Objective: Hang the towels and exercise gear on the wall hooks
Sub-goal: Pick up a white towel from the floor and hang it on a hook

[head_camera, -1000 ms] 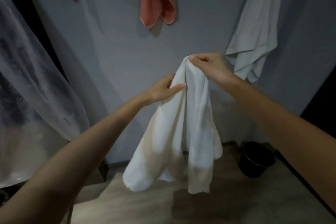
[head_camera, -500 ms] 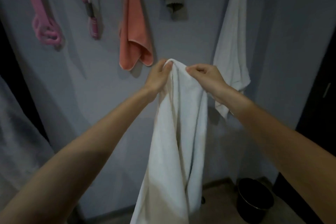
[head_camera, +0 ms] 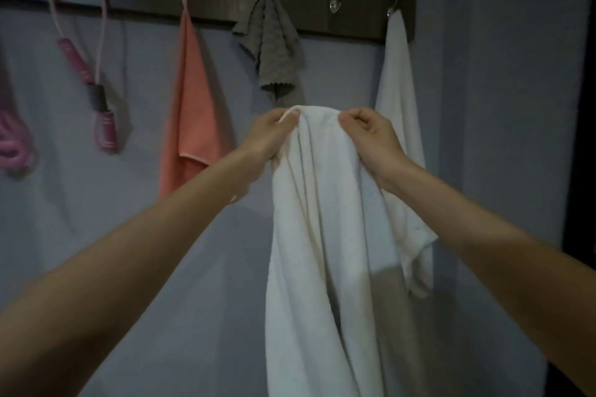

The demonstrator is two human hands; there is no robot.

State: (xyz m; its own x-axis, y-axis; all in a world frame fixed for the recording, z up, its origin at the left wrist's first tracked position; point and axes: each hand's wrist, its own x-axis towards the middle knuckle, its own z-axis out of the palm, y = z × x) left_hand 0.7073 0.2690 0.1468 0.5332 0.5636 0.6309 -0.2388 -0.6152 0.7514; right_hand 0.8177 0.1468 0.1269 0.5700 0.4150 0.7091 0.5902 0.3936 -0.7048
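Observation:
A large white towel [head_camera: 319,235] hangs down from both my hands in front of the wall. My left hand [head_camera: 269,135] pinches its top edge on the left and my right hand [head_camera: 371,135] grips the top edge on the right. Above runs a dark wooden hook rail [head_camera: 364,14]. One bare clear hook [head_camera: 335,3] sits directly above the towel. An orange towel [head_camera: 190,100], a grey cloth [head_camera: 274,48] and another white towel [head_camera: 398,87] hang on the other hooks. A pink skipping rope [head_camera: 96,74] hangs at the left.
A pink coiled band [head_camera: 13,142] hangs at the far left edge. The grey-blue wall [head_camera: 500,106] continues right to a dark doorway edge [head_camera: 588,106].
My view has tilted up, bringing the hook rail into sight. Both hands have raised the white towel higher and spread its top edge between them.

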